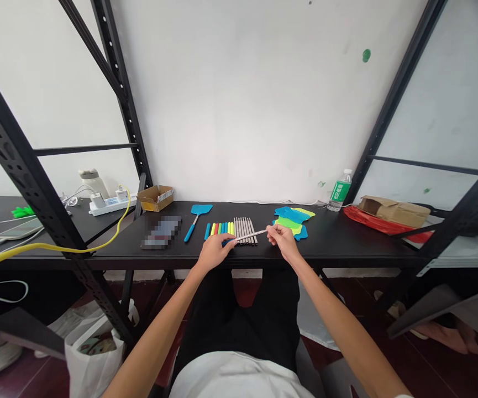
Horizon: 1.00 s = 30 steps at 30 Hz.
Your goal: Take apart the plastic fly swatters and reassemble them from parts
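Above the front of the table, my left hand [217, 250] is closed on a blue handle [225, 241], mostly covered by the fingers. A thin metal rod [252, 236] runs from it to my right hand [283, 241], which pinches the rod's far end. Whether rod and handle are joined I cannot tell. Behind my left hand lies a row of coloured handles [219, 228] in blue, yellow, red and green. Beside them several metal rods [245, 228] lie parallel. Blue and yellow-green flat swatter heads [290, 222] are piled past my right hand. A whole blue fly swatter [197, 219] lies to the left.
A blurred phone-like object [162, 232] and a small cardboard box [155, 198] are on the left. A water bottle [340, 190] stands back right, near a brown paper package [394, 212] on red material. Black rack posts flank the table [338, 243]; a yellow cable [110, 237] crosses the left post.
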Each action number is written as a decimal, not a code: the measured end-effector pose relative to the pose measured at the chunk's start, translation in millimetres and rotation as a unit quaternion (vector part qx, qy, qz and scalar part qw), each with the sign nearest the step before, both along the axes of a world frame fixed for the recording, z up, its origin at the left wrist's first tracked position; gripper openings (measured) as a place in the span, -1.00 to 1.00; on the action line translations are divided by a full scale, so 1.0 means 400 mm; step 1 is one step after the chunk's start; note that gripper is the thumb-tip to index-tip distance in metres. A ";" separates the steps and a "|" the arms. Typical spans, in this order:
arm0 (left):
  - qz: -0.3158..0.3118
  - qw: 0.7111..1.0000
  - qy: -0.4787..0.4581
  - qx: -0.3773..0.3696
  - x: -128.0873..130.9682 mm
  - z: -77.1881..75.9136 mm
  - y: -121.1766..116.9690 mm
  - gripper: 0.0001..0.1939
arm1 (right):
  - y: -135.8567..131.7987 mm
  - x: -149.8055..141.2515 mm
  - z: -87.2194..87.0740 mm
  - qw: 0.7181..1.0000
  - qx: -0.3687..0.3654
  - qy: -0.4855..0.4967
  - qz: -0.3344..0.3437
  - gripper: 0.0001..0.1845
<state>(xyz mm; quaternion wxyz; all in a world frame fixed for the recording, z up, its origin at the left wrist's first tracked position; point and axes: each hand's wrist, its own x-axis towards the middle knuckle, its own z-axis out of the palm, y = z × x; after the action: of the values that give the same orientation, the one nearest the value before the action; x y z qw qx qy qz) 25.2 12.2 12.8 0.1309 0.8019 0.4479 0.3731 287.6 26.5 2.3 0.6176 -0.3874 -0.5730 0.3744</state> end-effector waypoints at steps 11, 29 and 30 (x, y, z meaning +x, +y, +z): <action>-0.005 1.000 -0.006 -0.001 0.001 0.005 -0.003 -0.64 | -0.001 0.003 0.002 1.000 0.006 0.000 0.023 -0.64; -0.012 1.000 -0.003 0.007 -0.001 -0.001 0.001 -0.65 | -0.003 0.000 0.001 1.000 -0.012 -0.027 0.008 -0.55; -0.011 1.000 -0.002 0.007 -0.001 -0.001 0.001 -0.65 | -0.003 0.000 0.001 0.999 -0.013 -0.028 0.009 -0.54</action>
<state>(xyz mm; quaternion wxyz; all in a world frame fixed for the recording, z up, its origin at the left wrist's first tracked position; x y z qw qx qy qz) 24.9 12.6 12.5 0.1298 0.8069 0.4363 0.3765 287.5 25.2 2.6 0.5930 -0.4008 -0.5882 0.3765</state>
